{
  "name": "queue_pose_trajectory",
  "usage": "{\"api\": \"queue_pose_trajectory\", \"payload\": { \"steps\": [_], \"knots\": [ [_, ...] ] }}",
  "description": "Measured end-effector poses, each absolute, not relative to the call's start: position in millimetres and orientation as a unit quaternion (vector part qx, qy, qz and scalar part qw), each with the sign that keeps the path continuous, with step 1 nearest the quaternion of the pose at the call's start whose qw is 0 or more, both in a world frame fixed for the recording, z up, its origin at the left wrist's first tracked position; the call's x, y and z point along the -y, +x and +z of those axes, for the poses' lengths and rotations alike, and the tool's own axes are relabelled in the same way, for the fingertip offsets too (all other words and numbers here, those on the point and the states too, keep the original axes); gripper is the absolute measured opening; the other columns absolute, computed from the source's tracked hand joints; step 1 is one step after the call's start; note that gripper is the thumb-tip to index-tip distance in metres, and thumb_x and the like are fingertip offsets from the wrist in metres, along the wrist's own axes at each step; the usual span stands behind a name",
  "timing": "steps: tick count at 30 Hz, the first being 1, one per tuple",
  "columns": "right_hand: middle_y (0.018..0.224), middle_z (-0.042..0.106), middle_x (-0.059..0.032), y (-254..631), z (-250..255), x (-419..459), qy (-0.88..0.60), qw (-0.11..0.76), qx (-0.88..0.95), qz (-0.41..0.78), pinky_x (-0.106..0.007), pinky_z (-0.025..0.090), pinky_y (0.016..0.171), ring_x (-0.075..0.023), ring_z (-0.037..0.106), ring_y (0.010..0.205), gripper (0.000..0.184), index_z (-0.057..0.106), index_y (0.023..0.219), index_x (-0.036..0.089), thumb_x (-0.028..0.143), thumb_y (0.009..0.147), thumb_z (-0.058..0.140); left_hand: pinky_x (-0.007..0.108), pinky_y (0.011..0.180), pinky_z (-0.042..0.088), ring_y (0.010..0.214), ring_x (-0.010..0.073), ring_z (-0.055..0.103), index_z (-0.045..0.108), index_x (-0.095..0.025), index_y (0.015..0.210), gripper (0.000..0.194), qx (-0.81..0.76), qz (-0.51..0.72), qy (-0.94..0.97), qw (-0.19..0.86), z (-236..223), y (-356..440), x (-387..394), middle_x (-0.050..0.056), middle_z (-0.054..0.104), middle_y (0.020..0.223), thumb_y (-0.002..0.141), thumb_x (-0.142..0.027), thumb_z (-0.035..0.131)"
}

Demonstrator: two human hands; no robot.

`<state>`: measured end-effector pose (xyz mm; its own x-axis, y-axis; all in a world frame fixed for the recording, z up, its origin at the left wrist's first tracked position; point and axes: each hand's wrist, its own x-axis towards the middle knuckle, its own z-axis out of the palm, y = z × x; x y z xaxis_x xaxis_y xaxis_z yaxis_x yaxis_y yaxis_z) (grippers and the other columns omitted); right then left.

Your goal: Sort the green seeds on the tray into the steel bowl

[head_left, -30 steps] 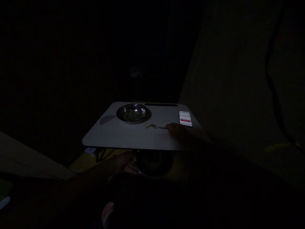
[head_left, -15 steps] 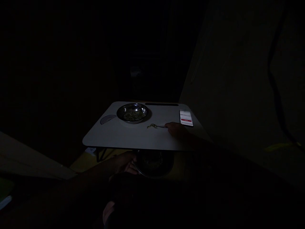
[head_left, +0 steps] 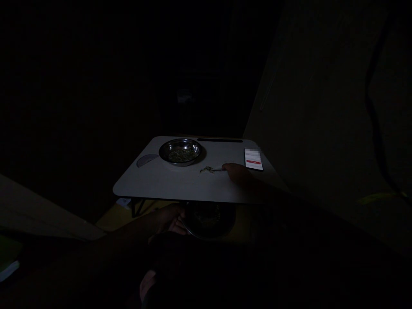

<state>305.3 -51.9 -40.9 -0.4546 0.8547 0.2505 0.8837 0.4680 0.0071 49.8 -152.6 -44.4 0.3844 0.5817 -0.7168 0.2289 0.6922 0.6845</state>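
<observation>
My right hand [head_left: 238, 173] is closed around a thin metal utensil [head_left: 219, 170], perhaps a spoon; its head is too dark to tell. The utensil's tip lies at a small heap of greenish grains or seeds [head_left: 207, 170] on the white folding table [head_left: 180, 189]. Below the table's near edge, my left hand [head_left: 174, 219] grips the rim of a dark bowl [head_left: 209, 234], which has some pale bits inside. A shiny steel bowl [head_left: 180, 161] stands on the table, left of the heap, with more of the greenish grains in it.
A phone with a lit screen [head_left: 253, 159] lies at the table's right side. A dark slot [head_left: 219, 140] runs along the far edge, and a grey half-round shape [head_left: 147, 160] shows at the left. A wall [head_left: 322, 128] rises on the right. The surroundings are very dark.
The whole view has shifted slightly. My right hand and the utensil have barely moved at the heap, and my left hand keeps its grip on the dark bowl.
</observation>
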Motion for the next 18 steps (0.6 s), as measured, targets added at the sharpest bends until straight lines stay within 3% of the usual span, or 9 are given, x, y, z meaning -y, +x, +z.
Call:
{"api": "queue_pose_trajectory", "payload": {
  "steps": [18],
  "knots": [
    [0.096, 0.049, -0.0052, 317, -39, 62, -0.528, 0.103, 0.84, -0.068, -0.024, 0.032, 0.068, -0.0141, 0.045, 0.082, 0.031, 0.043, 0.098, 0.017, 0.01, 0.072, 0.027, 0.027, 0.054, 0.044, 0.052, 0.0149, 0.056, 0.046, -0.015, 0.063, 0.013, -0.547, 0.12, 0.368, 0.742, -43, 51, 152, 0.003, 0.057, 0.05, 0.052, -0.016, 0.039]
  ]
}}
